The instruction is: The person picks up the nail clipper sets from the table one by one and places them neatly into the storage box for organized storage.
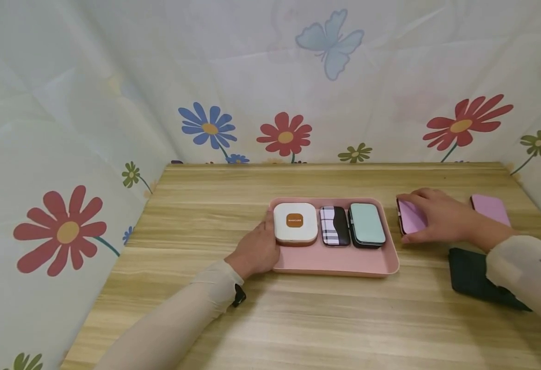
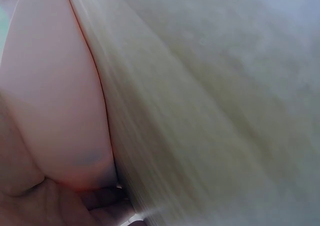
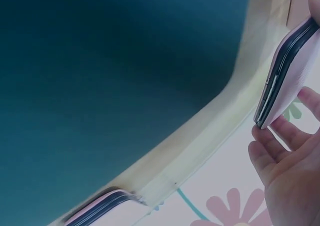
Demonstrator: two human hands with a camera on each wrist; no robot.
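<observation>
My left hand (image 1: 258,249) grips the left side of the pink tray (image 1: 325,263), its fingers at the rim; in the left wrist view the fingers (image 2: 107,203) lie along the tray's wall. Inside the tray sit a white rounded-square box (image 1: 284,236) with a brown label, a plaid-and-black case (image 1: 328,226) and a mint-green case (image 1: 369,226). Just right of the tray, my right hand (image 1: 443,216) pinches a pink case (image 1: 410,218) between thumb and fingers. The right wrist view shows this case's dark edge seam, with the case tilted.
Another pink case (image 1: 489,208) lies farther right on the wooden table (image 1: 196,226). A dark green flat case (image 1: 466,272) lies partly under the right forearm. A flower-printed cloth (image 1: 233,61) hangs behind the table and at its sides.
</observation>
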